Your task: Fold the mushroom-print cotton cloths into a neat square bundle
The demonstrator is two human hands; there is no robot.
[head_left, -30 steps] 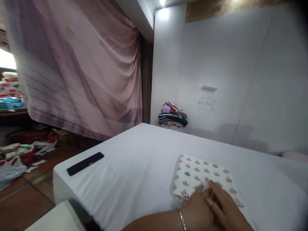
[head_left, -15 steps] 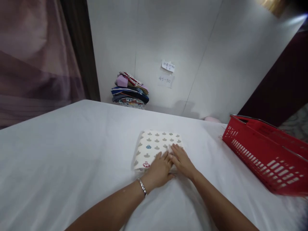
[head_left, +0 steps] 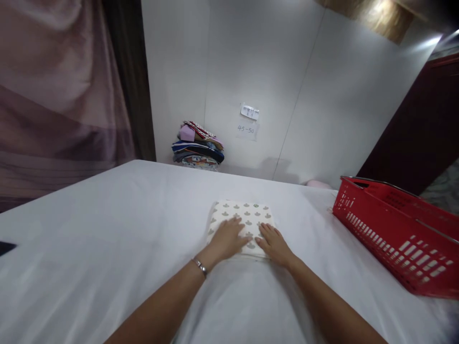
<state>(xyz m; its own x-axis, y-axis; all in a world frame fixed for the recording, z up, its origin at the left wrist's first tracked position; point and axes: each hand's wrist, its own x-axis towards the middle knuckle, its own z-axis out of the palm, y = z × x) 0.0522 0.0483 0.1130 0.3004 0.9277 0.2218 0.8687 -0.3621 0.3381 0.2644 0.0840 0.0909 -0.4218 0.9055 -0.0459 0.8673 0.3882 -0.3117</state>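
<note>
A folded white cloth (head_left: 253, 215) printed with small grey mushroom shapes lies flat on the white-covered surface (head_left: 143, 229). My left hand (head_left: 228, 236) rests palm down on its left part, fingers stretched forward and thumb out to the right. On the cloth's right edge lies my right hand (head_left: 276, 244), also flat, its fingers extended and its thumb pointing inward. Both hands touch the cloth without gripping it. What kind of item the folded cloth is cannot be made out.
To the right stands a red plastic basket (head_left: 390, 239) with slotted sides. A stack of folded fabrics (head_left: 199, 148) sits against the far wall, left of paper labels (head_left: 247, 129). A pink curtain (head_left: 64, 95) hangs at the left. A dark object (head_left: 6, 247) shows at the left edge.
My hands have moved apart: the left one has slid leftward over the cloth, while the right stays near its right edge. The camera view has tilted up slightly.
</note>
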